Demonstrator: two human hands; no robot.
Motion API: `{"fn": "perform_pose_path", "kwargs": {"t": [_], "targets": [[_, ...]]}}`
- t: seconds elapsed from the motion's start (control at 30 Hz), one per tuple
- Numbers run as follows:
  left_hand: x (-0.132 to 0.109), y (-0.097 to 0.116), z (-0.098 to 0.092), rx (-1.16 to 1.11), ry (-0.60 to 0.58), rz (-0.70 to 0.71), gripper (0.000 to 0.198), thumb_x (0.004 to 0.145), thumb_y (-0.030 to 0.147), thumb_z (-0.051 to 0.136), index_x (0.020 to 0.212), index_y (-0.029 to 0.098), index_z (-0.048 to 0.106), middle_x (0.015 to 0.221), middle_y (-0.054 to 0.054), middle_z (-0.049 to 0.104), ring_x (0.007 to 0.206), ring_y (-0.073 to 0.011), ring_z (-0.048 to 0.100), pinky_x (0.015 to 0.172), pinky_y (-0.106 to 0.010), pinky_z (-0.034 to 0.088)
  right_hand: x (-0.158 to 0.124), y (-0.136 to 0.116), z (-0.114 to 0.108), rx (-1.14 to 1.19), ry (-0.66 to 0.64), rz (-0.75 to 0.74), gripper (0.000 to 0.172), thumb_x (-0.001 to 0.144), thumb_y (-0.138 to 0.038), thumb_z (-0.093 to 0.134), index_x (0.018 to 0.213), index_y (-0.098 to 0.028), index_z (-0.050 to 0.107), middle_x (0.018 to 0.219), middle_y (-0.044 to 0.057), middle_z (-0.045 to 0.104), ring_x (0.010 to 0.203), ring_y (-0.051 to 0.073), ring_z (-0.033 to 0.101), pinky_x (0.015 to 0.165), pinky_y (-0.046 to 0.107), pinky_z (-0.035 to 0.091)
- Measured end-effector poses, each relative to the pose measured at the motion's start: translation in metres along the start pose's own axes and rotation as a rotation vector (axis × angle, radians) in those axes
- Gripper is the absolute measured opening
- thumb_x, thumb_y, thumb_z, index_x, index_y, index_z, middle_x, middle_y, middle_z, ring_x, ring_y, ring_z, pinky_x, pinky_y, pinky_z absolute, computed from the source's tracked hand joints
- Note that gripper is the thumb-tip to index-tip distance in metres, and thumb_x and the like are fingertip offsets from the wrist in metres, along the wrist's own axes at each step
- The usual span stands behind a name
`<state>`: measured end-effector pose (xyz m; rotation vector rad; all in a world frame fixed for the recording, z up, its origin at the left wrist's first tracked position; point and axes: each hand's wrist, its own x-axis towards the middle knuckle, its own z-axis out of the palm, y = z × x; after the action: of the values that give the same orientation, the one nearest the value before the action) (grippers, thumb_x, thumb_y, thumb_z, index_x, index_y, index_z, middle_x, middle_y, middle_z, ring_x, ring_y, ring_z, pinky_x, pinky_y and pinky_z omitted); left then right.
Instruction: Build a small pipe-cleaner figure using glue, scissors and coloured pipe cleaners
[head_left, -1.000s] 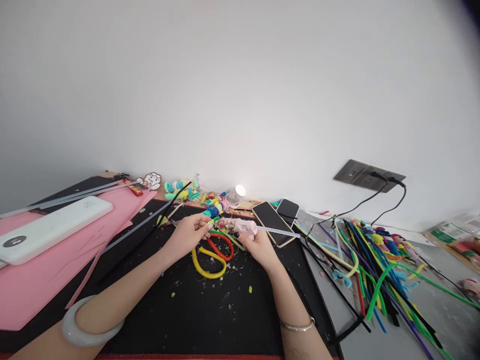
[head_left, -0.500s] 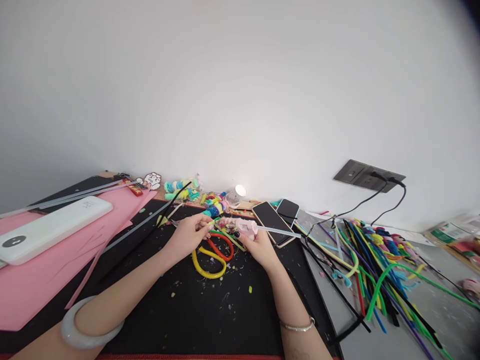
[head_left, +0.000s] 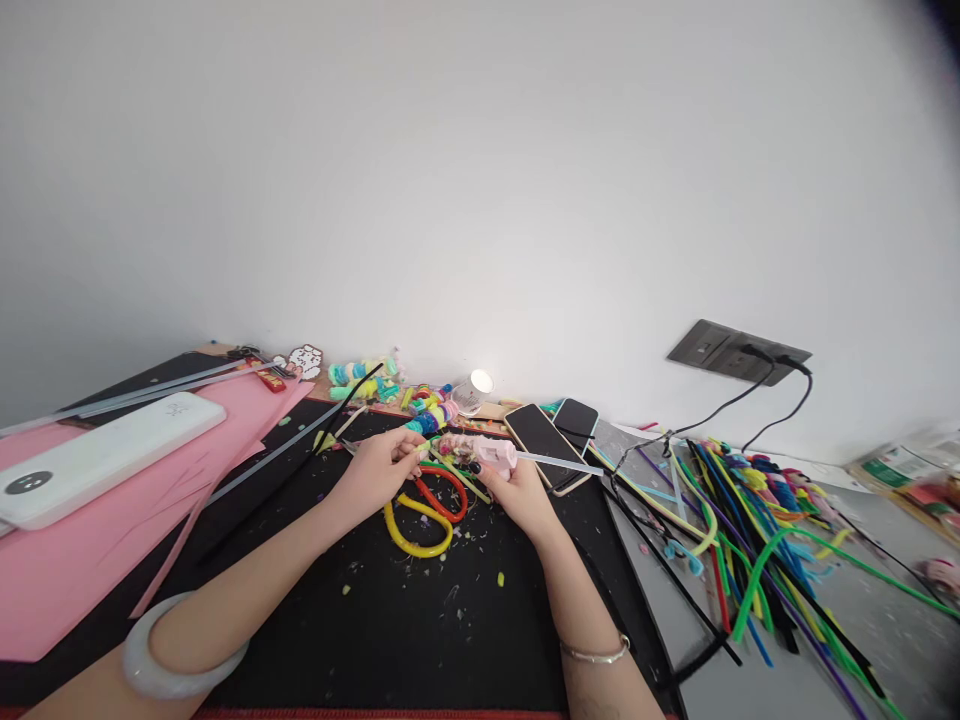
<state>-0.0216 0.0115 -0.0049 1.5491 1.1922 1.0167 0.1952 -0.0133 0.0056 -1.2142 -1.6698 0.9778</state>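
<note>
My right hand (head_left: 517,492) is wrapped round a pale pink glue gun (head_left: 496,457), with a translucent glue stick (head_left: 559,464) poking out of its back end. The gun's nozzle points left, toward my left hand (head_left: 386,462). Pinched in the left fingertips is a small yellow-green fuzzy piece (head_left: 424,447), partly hidden by the fingers. Below both hands lie scissors with one yellow handle (head_left: 417,552) and one orange-red handle (head_left: 454,505); their blades pass under my left hand. A bundle of coloured fuzzy coils (head_left: 433,417) sits just behind the fingers.
Pink sheets (head_left: 60,590) with a white power bank (head_left: 112,460) lie at left. Two phones (head_left: 544,440) (head_left: 576,420) rest behind my right hand, near a lit white lamp (head_left: 474,388). Many pipe cleaners (head_left: 772,560) spread at right, below a wall socket (head_left: 739,352) with black cables.
Almost nothing differs. Both hands keep their places, with the glue gun's nozzle close to the left fingertips.
</note>
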Motion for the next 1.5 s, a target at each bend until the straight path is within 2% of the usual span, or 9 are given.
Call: {"fn": "perform_pose_path", "kwargs": {"t": [0.27,0.57,0.73,0.9,1.03,1.17,1.27,1.37,1.5], "targets": [[0.002,-0.005,0.0,0.091,-0.019,0.046,0.02,0.079,0.036,0.053,0.089,0.019,0.057,0.072,-0.001,0.06,0.068,-0.0218,0.067,0.067,-0.034,0.054,0.0,0.0,0.0,0.032,-0.001,-0.029,0.035,0.083,-0.03,0.062,0.115,-0.019,0.066,0.118,0.006,0.069,0.109,0.025,0.063,0.096,0.039,0.047],[0.002,-0.008,-0.002,0.202,0.003,0.125,0.02,0.083,0.036,0.051,0.089,0.019,0.06,0.073,-0.002,0.064,0.068,-0.0213,0.067,0.067,-0.033,0.054,-0.001,-0.007,0.0,-0.066,0.022,-0.038,0.034,0.083,-0.032,0.06,0.113,-0.018,0.068,0.115,0.007,0.07,0.106,0.028,0.064,0.093,0.041,0.049],[0.002,-0.007,-0.002,0.167,0.015,0.109,0.022,0.082,0.039,0.054,0.087,0.019,0.061,0.072,-0.001,0.063,0.066,-0.0194,0.065,0.065,-0.031,0.053,0.001,-0.001,-0.003,-0.189,0.13,-0.073,0.029,0.083,-0.033,0.06,0.105,-0.019,0.071,0.106,0.007,0.072,0.1,0.028,0.066,0.087,0.039,0.051],[0.001,0.003,-0.004,-0.074,-0.165,0.009,0.027,0.078,0.04,0.063,0.09,0.016,0.061,0.074,-0.001,0.064,0.065,-0.0168,0.063,0.067,-0.032,0.054,0.004,0.007,-0.012,-0.34,0.256,-0.101,0.028,0.082,-0.034,0.059,0.106,-0.022,0.069,0.096,0.004,0.073,0.087,0.024,0.066,0.077,0.033,0.05],[-0.003,0.014,-0.008,-0.204,-0.357,-0.077,0.029,0.077,0.04,0.068,0.09,0.016,0.063,0.076,-0.001,0.065,0.065,-0.0135,0.06,0.067,-0.028,0.052,0.004,0.004,-0.017,-0.493,0.303,0.007,0.027,0.082,-0.033,0.056,0.105,-0.024,0.067,0.086,0.002,0.071,0.076,0.021,0.064,0.067,0.029,0.046],[-0.007,0.018,-0.01,-0.272,-0.474,-0.149,0.03,0.075,0.041,0.072,0.09,0.016,0.064,0.075,0.0,0.064,0.065,-0.011,0.058,0.064,-0.023,0.049,0.004,0.005,-0.017,-0.601,0.265,0.007,0.034,0.079,-0.029,0.057,0.112,-0.022,0.063,0.1,0.005,0.07,0.087,0.022,0.063,0.075,0.031,0.046],[-0.007,0.016,-0.01,-0.302,-0.508,-0.16,0.03,0.075,0.041,0.072,0.09,0.016,0.064,0.075,0.0,0.064,0.063,-0.0097,0.056,0.061,-0.021,0.047,0.004,0.011,-0.014,-0.691,0.201,-0.034,0.044,0.074,-0.019,0.057,0.118,-0.021,0.059,0.113,0.007,0.066,0.101,0.024,0.059,0.086,0.033,0.044],[-0.006,0.012,-0.008,-0.313,-0.5,-0.167,0.029,0.075,0.04,0.072,0.09,0.016,0.066,0.073,0.0,0.064,0.063,-0.0098,0.056,0.061,-0.021,0.047,0.002,0.013,-0.01,-0.8,0.126,-0.014,0.048,0.072,-0.016,0.056,0.119,-0.02,0.059,0.114,0.009,0.063,0.107,0.028,0.053,0.089,0.039,0.041],[-0.005,0.009,-0.007,-0.298,-0.434,-0.177,0.031,0.075,0.041,0.071,0.092,0.015,0.067,0.078,-0.002,0.066,0.066,-0.0116,0.058,0.063,-0.024,0.05,-0.003,0.004,-0.005,-0.845,0.158,-0.051,0.054,0.072,-0.017,0.059,0.125,-0.026,0.055,0.125,0.011,0.054,0.115,0.032,0.043,0.091,0.047,0.037]]}}
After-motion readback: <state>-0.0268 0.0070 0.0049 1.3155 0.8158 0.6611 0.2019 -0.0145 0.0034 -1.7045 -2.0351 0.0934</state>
